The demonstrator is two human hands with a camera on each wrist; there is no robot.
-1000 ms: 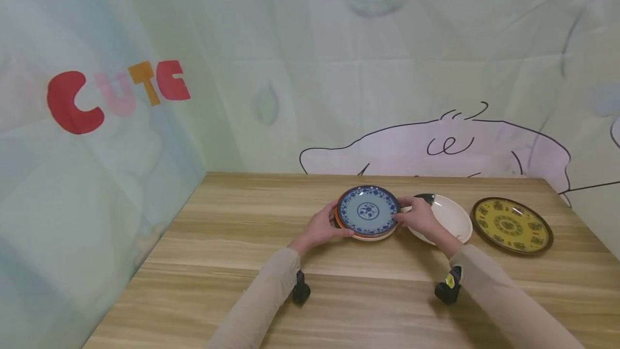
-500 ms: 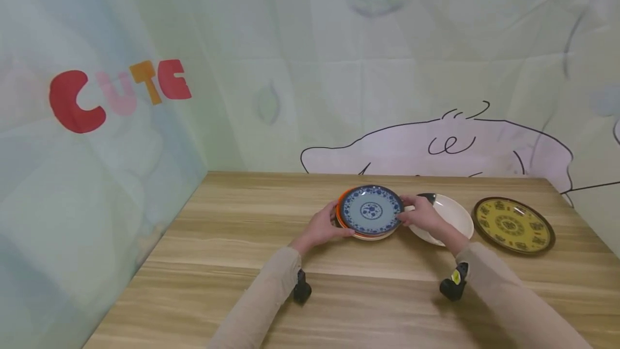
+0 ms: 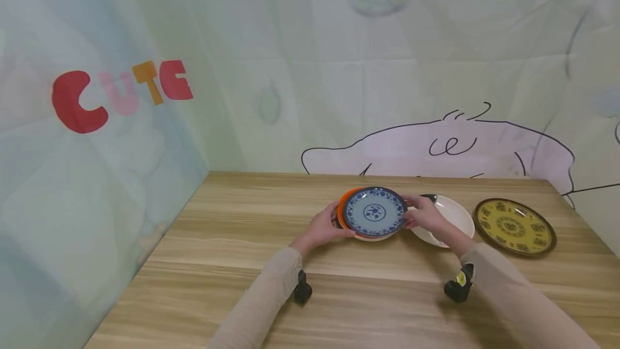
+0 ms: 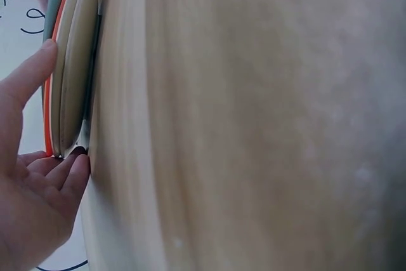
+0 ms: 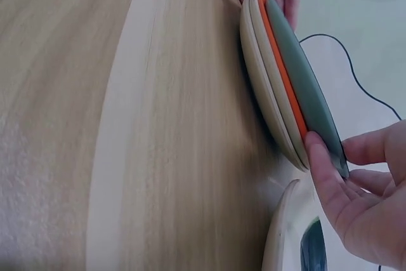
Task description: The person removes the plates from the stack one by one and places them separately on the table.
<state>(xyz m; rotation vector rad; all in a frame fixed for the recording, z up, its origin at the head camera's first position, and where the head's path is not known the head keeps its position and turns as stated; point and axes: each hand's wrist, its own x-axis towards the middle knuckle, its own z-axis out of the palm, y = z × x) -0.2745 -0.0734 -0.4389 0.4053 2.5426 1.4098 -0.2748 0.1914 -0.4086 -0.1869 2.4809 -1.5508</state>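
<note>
Seen from the head, with 12 o'clock at the far edge of the table point(image 3: 232, 220), a pile of plates point(image 4: 73, 68) stands in the upper middle of the tabletop. On its top lies a blue plate point(image 3: 375, 211) with flower pattern; below it an orange plate point(image 3: 341, 208) shows its rim from 9 to 11 o'clock, because the blue plate sits shifted toward 3 o'clock. In the right wrist view, two pale plates point(image 5: 263, 71) are lowest.

The left hand point(image 3: 323, 228) grasps the pile between 8 and 9 o'clock, its thumb against the rim near 7 o'clock. The right hand point(image 3: 423, 214) pinches the blue plate by its edge at 3 o'clock. I cannot tell surely if the pile rests fully on the table.

At 3 o'clock from the pile lies a white plate point(image 3: 455, 213), which has a dark patch at its own 11 o'clock; the right hand partly covers it. Just beside it, again at 3 o'clock, is a yellow plate point(image 3: 514, 227) with a dark rim; whether these two touch is not clear.

Each wrist carries a small black camera point(image 3: 303, 287). Behind the table, a printed cloth point(image 3: 300, 69) hangs as wall.
</note>
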